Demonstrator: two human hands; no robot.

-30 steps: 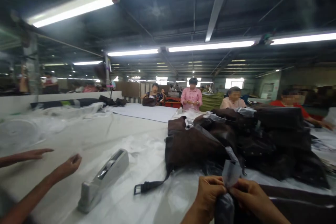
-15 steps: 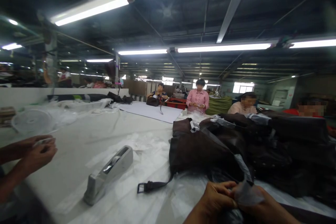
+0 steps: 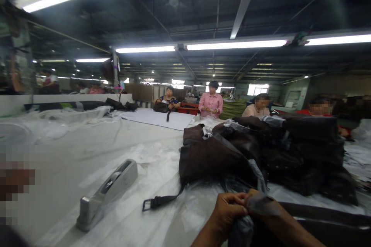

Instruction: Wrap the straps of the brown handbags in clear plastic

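My left hand point(image 3: 224, 214) is closed in a pinch on a piece of thin, translucent plastic wrap point(image 3: 242, 229), which hangs down between my hands. Close against it, my right hand point(image 3: 275, 216) grips the same wrap, and a flap of the film covers part of its fingers. Just beyond my hands lies a heap of dark brown leather bags point(image 3: 214, 162), some with strips of plastic around their handles. One strap with a buckle point(image 3: 159, 202) trails left from the nearest bag. A dark bag lies under my right forearm, partly hidden by it.
A grey tape dispenser point(image 3: 107, 195) stands on the white table point(image 3: 66, 170), left of the strap. Loose clear plastic sheets point(image 3: 156, 158) cover the middle. A blurred co-worker's hand point(image 3: 16, 179) is at the left edge. Several people sit or stand across the table.
The view has swung right and slightly down, so the table items sit further left. My hands stay together on the plastic wrap. The co-worker's hands at left have mostly left view.
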